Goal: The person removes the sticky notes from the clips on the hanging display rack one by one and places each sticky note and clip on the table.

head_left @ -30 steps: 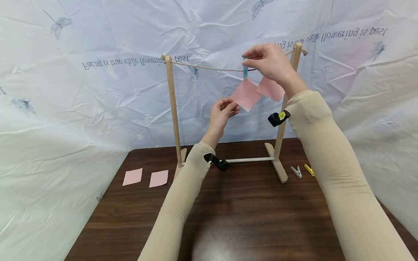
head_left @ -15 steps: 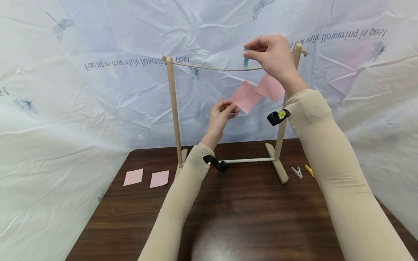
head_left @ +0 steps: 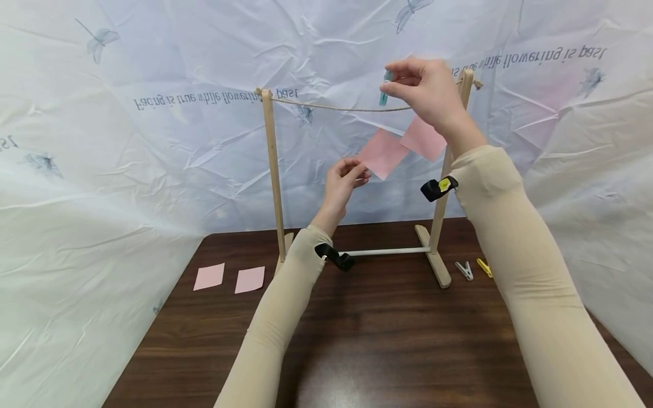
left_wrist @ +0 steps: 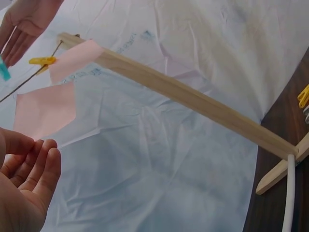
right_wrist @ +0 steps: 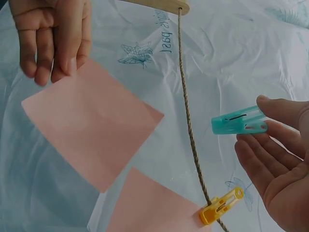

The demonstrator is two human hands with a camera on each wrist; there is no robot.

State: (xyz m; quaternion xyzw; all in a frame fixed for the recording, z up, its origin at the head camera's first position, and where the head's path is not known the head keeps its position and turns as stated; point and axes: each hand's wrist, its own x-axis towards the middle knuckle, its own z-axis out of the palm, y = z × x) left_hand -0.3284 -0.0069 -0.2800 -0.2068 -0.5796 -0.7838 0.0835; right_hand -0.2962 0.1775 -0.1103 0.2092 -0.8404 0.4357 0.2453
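My left hand point(head_left: 344, 184) pinches one corner of a pink square of paper point(head_left: 382, 153), which sits below the twine point(head_left: 336, 108). The right hand point(head_left: 425, 88) holds a teal clothespin point(right_wrist: 236, 122) between thumb and fingers, just above the line and apart from it. In the right wrist view, the paper's opposite corner points toward the twine without reaching it. A second pink paper point(right_wrist: 149, 208) hangs from the twine by a yellow clothespin point(right_wrist: 221, 207). That clothespin is hidden behind my right hand in the head view.
Two wooden posts point(head_left: 274, 175) on feet carry the twine, joined low by a white rod point(head_left: 385, 251). Two pink papers point(head_left: 209, 276) lie at the table's left. A grey clothespin point(head_left: 465, 271) and a yellow clothespin point(head_left: 484, 267) lie at the right. A printed sheet point(head_left: 204, 170) hangs behind.
The teal clothespin was over the paper's top corner at the line; my right hand has lifted it up off both. The paper in my left hand has dropped slightly.
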